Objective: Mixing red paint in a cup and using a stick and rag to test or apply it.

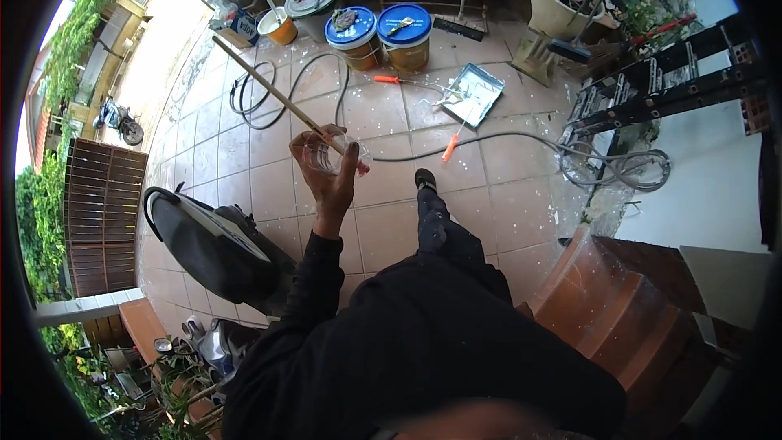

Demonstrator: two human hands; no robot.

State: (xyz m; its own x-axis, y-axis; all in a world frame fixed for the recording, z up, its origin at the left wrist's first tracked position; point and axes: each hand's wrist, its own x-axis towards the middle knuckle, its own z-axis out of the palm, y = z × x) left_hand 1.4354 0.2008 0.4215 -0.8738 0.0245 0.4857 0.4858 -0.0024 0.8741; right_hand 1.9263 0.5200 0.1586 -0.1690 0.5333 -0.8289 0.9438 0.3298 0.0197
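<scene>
My left hand [330, 175], raised in front of me, is closed around a clear plastic cup [324, 158] with a bit of red by its side. A long thin wooden pole [273, 91] passes through the same grip and slants away to the far left. A blurred patch of skin shows at the lower edge; it may be my right hand, but no fingers can be made out. Ahead on the tiles is a white-smeared paint tray [481, 91]. Near it are two orange handles, one left [387, 79] and one in front [450, 147].
Two blue-lidded buckets [405, 26] stand at the back, beside an orange bucket [278, 30]. A hose [505, 134] winds across the tiles. A motorcycle seat [204, 248] is close on my left. A ladder [652, 94] and brown steps [603, 318] are to the right.
</scene>
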